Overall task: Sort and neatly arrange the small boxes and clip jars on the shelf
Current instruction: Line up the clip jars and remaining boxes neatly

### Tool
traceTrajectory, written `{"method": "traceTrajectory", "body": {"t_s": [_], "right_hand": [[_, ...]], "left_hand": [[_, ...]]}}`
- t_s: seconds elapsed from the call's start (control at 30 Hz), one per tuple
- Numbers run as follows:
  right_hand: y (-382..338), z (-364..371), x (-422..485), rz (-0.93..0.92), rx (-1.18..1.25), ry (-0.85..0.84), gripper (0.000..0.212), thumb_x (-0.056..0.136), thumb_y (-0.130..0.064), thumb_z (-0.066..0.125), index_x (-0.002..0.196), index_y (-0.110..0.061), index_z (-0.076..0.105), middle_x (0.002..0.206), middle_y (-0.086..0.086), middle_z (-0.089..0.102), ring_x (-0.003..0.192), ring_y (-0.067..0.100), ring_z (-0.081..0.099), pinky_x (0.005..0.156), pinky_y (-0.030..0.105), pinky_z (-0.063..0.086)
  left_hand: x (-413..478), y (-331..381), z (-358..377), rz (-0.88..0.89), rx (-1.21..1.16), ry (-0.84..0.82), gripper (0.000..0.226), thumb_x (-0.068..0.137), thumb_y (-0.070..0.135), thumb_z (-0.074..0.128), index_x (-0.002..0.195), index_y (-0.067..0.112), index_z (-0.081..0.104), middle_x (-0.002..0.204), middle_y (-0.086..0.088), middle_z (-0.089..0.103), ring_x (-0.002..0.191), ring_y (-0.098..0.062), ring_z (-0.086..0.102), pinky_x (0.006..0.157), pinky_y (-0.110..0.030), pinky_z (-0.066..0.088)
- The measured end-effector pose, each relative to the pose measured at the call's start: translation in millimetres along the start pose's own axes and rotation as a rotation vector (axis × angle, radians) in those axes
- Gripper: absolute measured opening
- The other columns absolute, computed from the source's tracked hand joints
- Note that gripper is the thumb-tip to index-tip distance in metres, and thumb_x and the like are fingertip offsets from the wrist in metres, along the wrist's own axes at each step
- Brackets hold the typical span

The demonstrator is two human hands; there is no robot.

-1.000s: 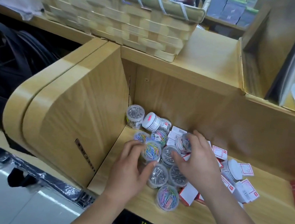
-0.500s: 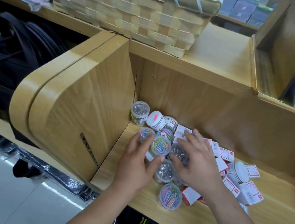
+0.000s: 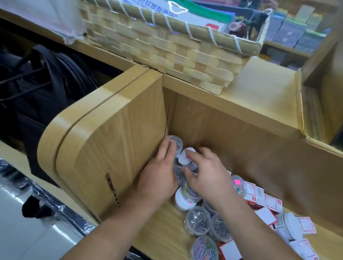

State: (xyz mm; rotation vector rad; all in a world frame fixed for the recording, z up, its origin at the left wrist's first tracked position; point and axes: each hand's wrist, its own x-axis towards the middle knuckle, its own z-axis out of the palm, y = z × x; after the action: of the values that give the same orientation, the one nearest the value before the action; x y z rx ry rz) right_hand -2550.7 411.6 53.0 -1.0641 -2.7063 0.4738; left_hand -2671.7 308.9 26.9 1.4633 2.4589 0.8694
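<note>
Right now both your hands are deep in the back-left corner of the shelf (image 3: 160,234), up against the side panel (image 3: 108,148). Your left hand (image 3: 156,182) lies flat, fingers (image 3: 164,150) stretched out and touching a clear jar of silver clips (image 3: 175,141) that stands right in the corner; it isn't wrapped round anything. Your right hand (image 3: 208,175) is just beside it, fingers curled loosely over a white-capped jar (image 3: 185,158) lying tipped; can't tell if that's a firm grip or just contact. Under and between the hands sit more jars, mostly hidden. Nearer the front edge: a white-lidded jar w/ pink sticker (image 3: 183,200), two jars of silver clips (image 3: 198,220) side by side, touching, and one jar of coloured clips (image 3: 204,254) closest to the edge. Small red-and-white boxes (image 3: 265,200) lie scattered to the right along the back wall, some tilted, w/ another white-lidded jar (image 3: 289,225) among them. On the ledge above stands a woven basket (image 3: 165,47) of zip pouches.
</note>
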Motion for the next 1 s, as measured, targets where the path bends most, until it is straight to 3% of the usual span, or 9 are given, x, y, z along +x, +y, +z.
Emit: {"method": "traceTrajectory", "body": {"t_s": [0.07, 0.13, 0.2, 0.27, 0.47, 0.6, 0.7, 0.83, 1.0], "right_hand": [[3.7, 6.5, 3.9, 0.03, 0.061, 0.003, 0.041, 0.089, -0.045, 0.067, 0.127, -0.028, 0.066, 0.124, 0.0, 0.059, 0.118, 0.026, 0.055, 0.091, 0.04, 0.052], [7.6, 9.4, 7.9, 0.048, 0.115, 0.042, 0.039, 0.084, -0.043, 0.073, 0.119, -0.026, 0.07, 0.116, -0.003, 0.064, 0.112, 0.024, 0.059, 0.088, 0.039, 0.053], [9.1, 9.2, 12.3, 0.081, 0.153, 0.072, 0.037, 0.079, -0.04, 0.079, 0.113, -0.026, 0.071, 0.114, -0.007, 0.068, 0.109, 0.021, 0.061, 0.088, 0.037, 0.052], [8.0, 7.8, 16.6, 0.108, 0.142, 0.082, 0.033, 0.077, -0.038, 0.079, 0.108, -0.029, 0.071, 0.111, -0.008, 0.07, 0.106, 0.02, 0.063, 0.086, 0.036, 0.052], [12.4, 1.6, 15.8, 0.138, 0.221, 0.184, 0.028, 0.078, -0.038, 0.08, 0.102, -0.027, 0.071, 0.098, -0.005, 0.07, 0.095, 0.019, 0.064, 0.078, 0.031, 0.051], [15.7, -7.0, -5.3, 0.146, 0.408, 0.258, 0.025, 0.077, -0.034, 0.084, 0.098, -0.026, 0.072, 0.095, -0.012, 0.07, 0.084, 0.011, 0.063, 0.076, 0.032, 0.052], [11.1, -10.9, -25.1, 0.149, 0.539, 0.259, 0.024, 0.077, -0.031, 0.086, 0.096, -0.027, 0.072, 0.092, -0.015, 0.068, 0.067, 0.003, 0.055, 0.068, 0.027, 0.048], [9.8, -19.5, -48.4, 0.177, 0.648, 0.289, 0.021, 0.077, -0.033, 0.086, 0.092, -0.031, 0.072, 0.094, -0.015, 0.072, 0.078, 0.008, 0.065, 0.076, 0.03, 0.054], [17.1, -25.4, -64.0, 0.233, 0.781, 0.304, 0.019, 0.08, -0.025, 0.086, 0.091, -0.027, 0.071, 0.07, 0.001, 0.063, 0.062, 0.018, 0.054, 0.068, 0.032, 0.05]], "left_hand": [[3.9, -1.2, 4.0, -0.001, 0.059, 0.038, 0.073, 0.084, 0.011, 0.059, 0.153, 0.013, 0.037, 0.163, -0.005, 0.021, 0.114, -0.033, 0.064, 0.084, -0.04, 0.055], [1.0, -3.4, 5.9, 0.046, 0.086, 0.154, 0.048, 0.086, 0.013, 0.061, 0.133, 0.014, 0.054, 0.148, -0.008, 0.035, 0.094, -0.036, 0.068, 0.069, -0.041, 0.055], [-3.1, -4.5, 5.3, 0.053, 0.139, 0.173, 0.028, 0.09, 0.019, 0.064, 0.115, 0.022, 0.051, 0.149, -0.006, 0.038, 0.08, -0.036, 0.068, 0.056, -0.039, 0.05], [-5.5, -1.9, 3.6, 0.021, 0.216, 0.106, 0.027, 0.095, 0.03, 0.061, 0.114, 0.026, 0.043, 0.151, -0.002, 0.038, 0.077, -0.036, 0.068, 0.055, -0.04, 0.048], [-37.9, 1.9, -19.6, -0.013, 0.182, 0.167, 0.035, 0.089, 0.039, 0.068, 0.11, 0.023, 0.045, 0.109, 0.0, 0.05, 0.073, -0.029, 0.066, 0.049, -0.037, 0.048], [-67.2, -9.9, -18.9, -0.063, 0.118, 0.126, 0.041, 0.089, 0.053, 0.065, 0.113, 0.025, 0.047, 0.1, 0.0, 0.061, 0.08, -0.029, 0.067, 0.057, -0.037, 0.053], [-71.3, -12.2, -19.8, -0.148, 0.048, 0.069, 0.043, 0.089, 0.056, 0.064, 0.116, 0.026, 0.049, 0.108, 0.0, 0.063, 0.091, -0.03, 0.067, 0.068, -0.038, 0.053], [-79.5, -8.7, -22.1, -0.181, 0.134, -0.049, 0.044, 0.085, 0.056, 0.063, 0.12, 0.032, 0.05, 0.115, 0.004, 0.055, 0.1, -0.026, 0.064, 0.072, -0.036, 0.053], [-86.7, -10.0, -16.1, -0.117, -0.018, -0.141, 0.058, 0.079, 0.062, 0.068, 0.129, 0.039, 0.05, 0.124, 0.015, 0.053, 0.112, -0.015, 0.06, 0.082, -0.034, 0.055]]}}
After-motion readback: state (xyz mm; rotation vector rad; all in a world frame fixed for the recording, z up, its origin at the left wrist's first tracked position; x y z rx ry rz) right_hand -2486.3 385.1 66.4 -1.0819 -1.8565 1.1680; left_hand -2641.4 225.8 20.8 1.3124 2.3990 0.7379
